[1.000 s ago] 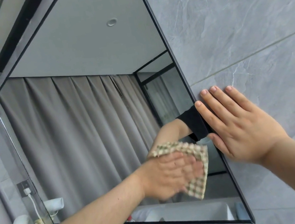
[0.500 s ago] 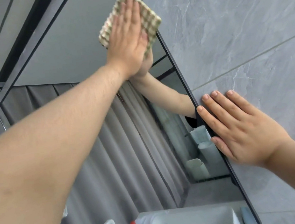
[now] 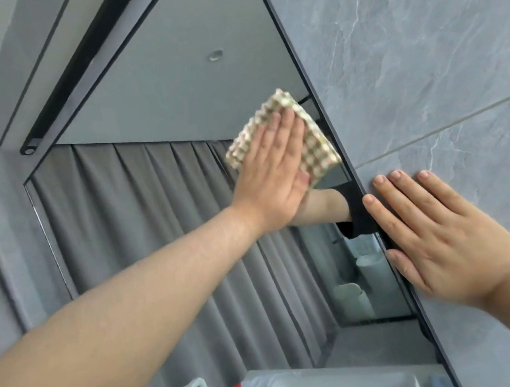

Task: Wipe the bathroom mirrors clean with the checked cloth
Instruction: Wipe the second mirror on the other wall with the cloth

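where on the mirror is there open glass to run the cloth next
Open glass: the mirror left of the left hand to its left frame edge, and above the checked cloth toward the top corner. Crowded: the right edge, where the right hand rests flat.

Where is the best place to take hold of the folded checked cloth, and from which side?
Probably the free right edge of the beige-and-green checked cloth, coming from the grey marble wall side. The left hand presses flat on its left part, and its back lies against the black-framed mirror, so only the uncovered right strip offers a pinch grip.
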{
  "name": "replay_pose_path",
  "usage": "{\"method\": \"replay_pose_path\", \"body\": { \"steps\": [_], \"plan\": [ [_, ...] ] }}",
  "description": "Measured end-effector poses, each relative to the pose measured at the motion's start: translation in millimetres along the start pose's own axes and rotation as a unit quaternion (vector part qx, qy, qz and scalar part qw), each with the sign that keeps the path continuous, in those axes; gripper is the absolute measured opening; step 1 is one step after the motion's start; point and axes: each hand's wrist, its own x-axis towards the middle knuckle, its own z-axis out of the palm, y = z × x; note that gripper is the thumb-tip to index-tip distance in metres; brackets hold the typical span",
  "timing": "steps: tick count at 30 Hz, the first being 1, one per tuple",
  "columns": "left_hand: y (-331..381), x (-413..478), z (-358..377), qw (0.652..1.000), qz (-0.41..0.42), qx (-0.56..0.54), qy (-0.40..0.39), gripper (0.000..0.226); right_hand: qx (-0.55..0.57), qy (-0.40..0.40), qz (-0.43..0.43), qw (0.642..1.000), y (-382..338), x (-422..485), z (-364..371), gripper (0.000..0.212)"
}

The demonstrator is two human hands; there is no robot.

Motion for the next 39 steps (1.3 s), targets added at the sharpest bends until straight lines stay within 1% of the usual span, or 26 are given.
{"method": "replay_pose_path", "body": {
  "steps": [2, 5, 9, 11, 12, 15, 17, 19, 21, 23, 25, 28, 31, 33, 35, 37, 39],
  "plan": [
    [29.5, -48.9, 20.6, 0.998, 0.056, 0.019, -0.017, 0.067, 0.003, 0.000, -0.002, 1.000, 0.6, -0.3, 0.6, 0.067],
    [62.6, -106.7, 49.8, 0.988, 0.138, 0.065, -0.023, 0.079, 0.009, -0.006, -0.003, 1.000, 1.3, -2.6, 1.1, 0.066],
    [40.6, -106.9, 49.7, 0.971, 0.221, 0.090, 0.002, 0.069, 0.011, 0.002, -0.006, 1.000, 1.5, 1.2, 1.8, 0.065],
    [23.2, -94.4, 44.4, 0.968, 0.230, 0.098, -0.003, 0.067, 0.008, 0.000, -0.006, 1.000, 2.3, 1.1, 2.9, 0.066],
    [15.4, -87.1, 40.6, 0.973, 0.211, 0.093, -0.007, 0.067, 0.004, 0.001, -0.005, 1.000, 2.3, 0.2, 3.2, 0.066],
    [-10.5, -60.4, 28.6, 0.993, 0.102, 0.050, -0.018, 0.064, -0.005, 0.009, 0.000, 1.000, 1.8, 1.6, 1.3, 0.065],
    [-25.7, -41.4, 21.8, 1.000, 0.004, 0.021, -0.006, 0.062, -0.002, 0.005, 0.000, 1.000, 0.9, 4.3, -3.3, 0.065],
    [-39.9, -21.5, 15.6, 0.993, -0.114, -0.029, 0.023, 0.062, 0.013, -0.001, 0.002, 1.000, 1.4, 5.2, -9.3, 0.064],
    [-55.2, -2.1, 6.2, 0.973, -0.221, -0.054, 0.039, 0.064, 0.039, -0.001, 0.015, 0.999, 3.6, 16.3, -17.6, 0.063],
    [-75.9, 18.8, -2.8, 0.950, -0.298, -0.085, 0.049, 0.069, 0.056, 0.005, 0.052, 0.997, 11.4, 45.2, -27.1, 0.064],
    [-98.1, 35.6, -10.0, 0.923, -0.362, -0.112, 0.057, 0.068, 0.067, 0.017, 0.106, 0.992, 23.5, 88.6, -33.6, 0.066],
    [-139.1, 55.8, -17.5, 0.880, -0.450, -0.140, 0.064, 0.062, 0.077, 0.050, 0.175, 0.980, 36.7, 160.2, -33.0, 0.069],
    [-186.6, 63.3, -27.4, 0.823, -0.540, -0.166, 0.063, 0.063, 0.118, 0.027, 0.210, 0.970, 38.3, 208.0, -24.6, 0.073],
    [-218.9, 60.5, -30.1, 0.795, -0.579, -0.170, 0.062, 0.063, 0.124, 0.020, 0.206, 0.970, 34.3, 217.3, -17.8, 0.073],
    [-246.0, 56.4, -28.4, 0.777, -0.599, -0.180, 0.067, 0.062, 0.100, 0.036, 0.201, 0.974, 37.7, 209.9, -8.3, 0.073],
    [-270.2, 45.7, -26.2, 0.770, -0.607, -0.180, 0.078, 0.062, 0.108, 0.062, 0.191, 0.974, 38.4, 208.8, -3.7, 0.072],
    [-296.5, 33.8, -21.8, 0.768, -0.612, -0.166, 0.091, 0.060, 0.111, 0.105, 0.189, 0.970, 30.8, 215.5, 2.9, 0.071]
  ]
}}
